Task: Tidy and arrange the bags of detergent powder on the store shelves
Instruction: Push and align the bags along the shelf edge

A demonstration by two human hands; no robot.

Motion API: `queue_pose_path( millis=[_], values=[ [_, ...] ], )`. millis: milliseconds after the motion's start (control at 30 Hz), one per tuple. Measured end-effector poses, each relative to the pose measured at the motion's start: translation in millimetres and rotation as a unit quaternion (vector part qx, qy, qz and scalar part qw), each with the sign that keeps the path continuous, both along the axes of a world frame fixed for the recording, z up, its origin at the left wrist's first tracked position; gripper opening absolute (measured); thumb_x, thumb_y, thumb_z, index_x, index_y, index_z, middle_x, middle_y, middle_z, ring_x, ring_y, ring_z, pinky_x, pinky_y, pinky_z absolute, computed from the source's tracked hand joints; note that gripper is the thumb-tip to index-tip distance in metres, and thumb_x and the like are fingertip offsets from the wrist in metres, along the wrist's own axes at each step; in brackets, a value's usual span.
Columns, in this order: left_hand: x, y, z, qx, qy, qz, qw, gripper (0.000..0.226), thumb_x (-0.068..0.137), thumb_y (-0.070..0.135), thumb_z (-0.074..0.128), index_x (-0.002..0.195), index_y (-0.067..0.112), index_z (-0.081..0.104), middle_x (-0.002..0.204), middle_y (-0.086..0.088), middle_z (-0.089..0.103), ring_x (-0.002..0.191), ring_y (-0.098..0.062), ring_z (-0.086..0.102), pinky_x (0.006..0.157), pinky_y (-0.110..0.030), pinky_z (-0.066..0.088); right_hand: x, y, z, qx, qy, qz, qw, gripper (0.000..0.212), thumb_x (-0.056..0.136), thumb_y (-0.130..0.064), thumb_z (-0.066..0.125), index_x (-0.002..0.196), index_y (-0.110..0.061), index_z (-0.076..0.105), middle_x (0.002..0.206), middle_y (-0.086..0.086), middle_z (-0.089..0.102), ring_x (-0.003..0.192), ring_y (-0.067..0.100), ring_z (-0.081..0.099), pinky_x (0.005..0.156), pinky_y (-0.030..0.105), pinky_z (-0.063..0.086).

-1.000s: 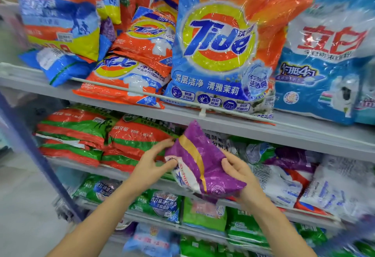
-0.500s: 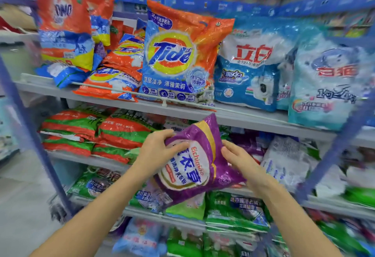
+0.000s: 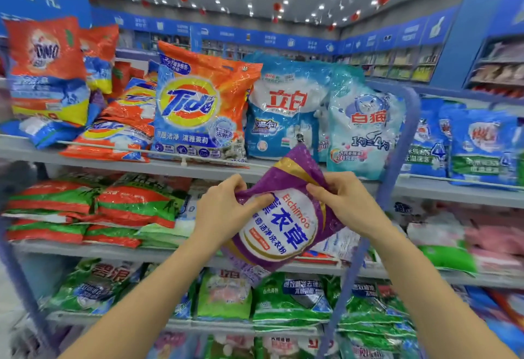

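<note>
Purple detergent bag [image 3: 279, 216]: held in the air before the shelving, tilted, printed face toward the camera, at the level of the middle shelf [image 3: 119, 253]. Left hand [image 3: 224, 211]: clenched on the bag's upper left edge, thumb across the label. Right hand [image 3: 348, 205]: gripping the upper right edge, fingers pinching the crumpled top.

Behind and below the bag: green bags [image 3: 292, 296], upright in a row along the bottom shelf's front edge.

Middle shelf, left end: red-and-green bags [image 3: 93, 205], stacked flat; the bags directly behind the held one are largely hidden by it.

Blue upright post [image 3: 397, 160]: crosses the view just right of the right hand.

Top shelf [image 3: 158, 164]: orange Tide bag [image 3: 195, 103] upright at the front edge; smaller orange bags [image 3: 119, 129] slumped to its left; blue-and-white bag [image 3: 283, 109] and pale blue bag [image 3: 365, 126] upright to its right.
</note>
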State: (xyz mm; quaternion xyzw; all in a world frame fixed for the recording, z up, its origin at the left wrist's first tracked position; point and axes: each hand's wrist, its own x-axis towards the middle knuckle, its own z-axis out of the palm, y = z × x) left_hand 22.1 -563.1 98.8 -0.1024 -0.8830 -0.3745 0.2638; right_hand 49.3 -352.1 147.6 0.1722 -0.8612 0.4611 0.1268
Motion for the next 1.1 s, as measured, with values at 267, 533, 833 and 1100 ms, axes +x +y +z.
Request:
queue_pose_path(
  millis=[267, 533, 833, 1100],
  values=[
    [-33, 48, -26, 0.333, -0.216, -0.215, 0.892, 0.085, 0.051, 0.077, 0.065, 0.115, 0.024, 0.052, 0.115, -0.002, 0.060, 0.103, -0.019, 0.058, 0.079, -0.027, 0.048, 18, 59, 26, -0.194, 0.042, -0.104, 0.975, 0.020, 0.091, -0.012, 0.053, 0.080, -0.015, 0.070, 0.074, 0.003, 0.072, 0.069, 0.017, 0.067, 0.068, 0.031, 0.054],
    [-35, 150, -52, 0.476, -0.426, -0.388, 0.664, 0.100, 0.037, 0.069, 0.080, 0.120, 0.018, 0.059, 0.108, -0.001, 0.072, 0.099, -0.022, 0.067, 0.074, -0.038, 0.054, 32, 105, 21, -0.203, 0.102, -0.242, 0.943, 0.027, 0.088, -0.025, 0.055, 0.088, -0.002, 0.068, 0.084, 0.019, 0.071, 0.074, 0.024, 0.065, 0.073, 0.043, 0.051],
    [-23, 227, -54, 0.482, -0.496, -0.475, 0.544, 0.110, 0.027, 0.043, 0.095, 0.125, 0.012, 0.057, 0.120, -0.014, 0.066, 0.109, -0.029, 0.063, 0.091, -0.046, 0.051, 59, 179, 0, 0.016, 0.220, -0.454, 0.863, 0.038, 0.092, -0.049, 0.046, 0.090, -0.017, 0.065, 0.075, 0.005, 0.066, 0.067, 0.025, 0.059, 0.060, 0.044, 0.047],
    [-1, 315, -50, 0.467, -0.550, -0.527, 0.449, 0.086, 0.011, 0.024, 0.097, 0.093, 0.007, 0.077, 0.106, -0.018, 0.070, 0.095, -0.032, 0.069, 0.083, -0.049, 0.055, 89, 274, -1, 0.118, 0.227, -0.549, 0.796, 0.039, 0.095, -0.047, 0.030, 0.065, -0.027, 0.043, 0.060, -0.008, 0.046, 0.059, 0.006, 0.047, 0.055, 0.021, 0.033]
  ],
)
